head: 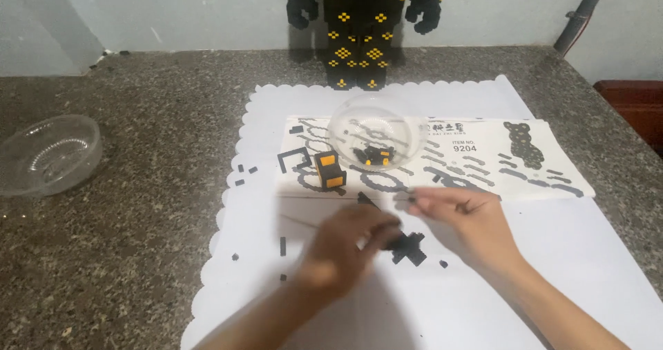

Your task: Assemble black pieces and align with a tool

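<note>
- Left hand (pixel 345 250) clenched, its fingers pinching the small black cross-shaped block assembly (pixel 409 248) low over the white scallop-edged paper mat (pixel 442 308) on the speckled stone bench (pixel 124 253); a slip could crack the assembly apart.
- Right hand (pixel 469 219) nips a tiny dark piece at its fingertips; it is easily dropped among the loose black bits.
- The clear plastic bowl (pixel 376 134) on the printed instruction sheet (pixel 483 163) sits just beyond, and a stray knuckle could tip it.
- The black-and-orange block cube (pixel 329 170) is near too.

Bowl (pixel 376 134) on instruction sheet (pixel 497 163), cube (pixel 330 170) left of it, block figure (pixel 364 25) behind.
</note>
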